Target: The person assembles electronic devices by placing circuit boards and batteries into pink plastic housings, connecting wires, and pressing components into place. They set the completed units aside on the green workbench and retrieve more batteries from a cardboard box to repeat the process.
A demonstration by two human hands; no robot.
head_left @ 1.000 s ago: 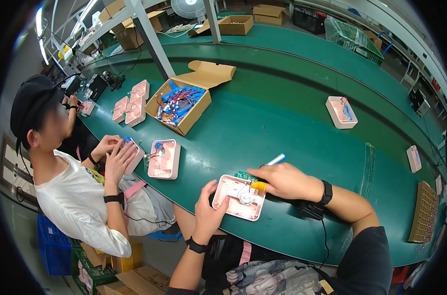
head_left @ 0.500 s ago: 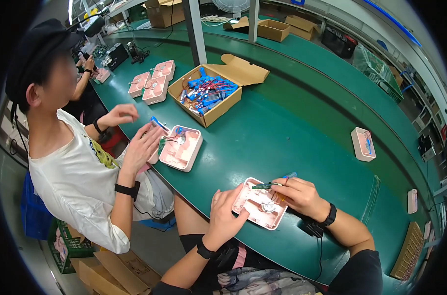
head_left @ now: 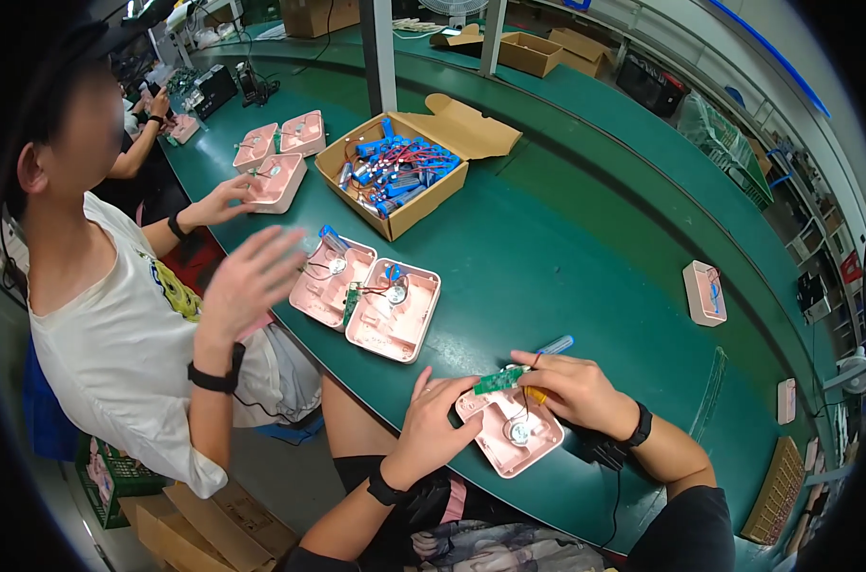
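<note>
In front of me a pink plastic housing (head_left: 495, 452) lies open side up, with a round silver part (head_left: 518, 432) and thin wires inside. My left hand (head_left: 433, 424) grips its left edge, thumb over the rim and fingertips by the circuit board's end. My right hand (head_left: 585, 393) pinches the green circuit board (head_left: 498, 382) above the housing's far edge. A blue cylindrical battery (head_left: 555, 346) sticks out beyond my right fingers; whether they also hold it is hidden. Something yellow (head_left: 536, 394) shows under those fingers.
Left of me sits a co-worker (head_left: 118, 315), hands raised near two open pink housings (head_left: 409, 348). Beyond stands a cardboard box (head_left: 395, 217) full of blue batteries. More pink housings (head_left: 285, 191) stand far left, one housing (head_left: 700, 303) at right. A black cabled object (head_left: 600, 450) lies by my right wrist.
The circuit board has turned so its flat green face shows. The co-worker's two housings now lie side by side nearer me, and the co-worker's hands have moved away from them.
</note>
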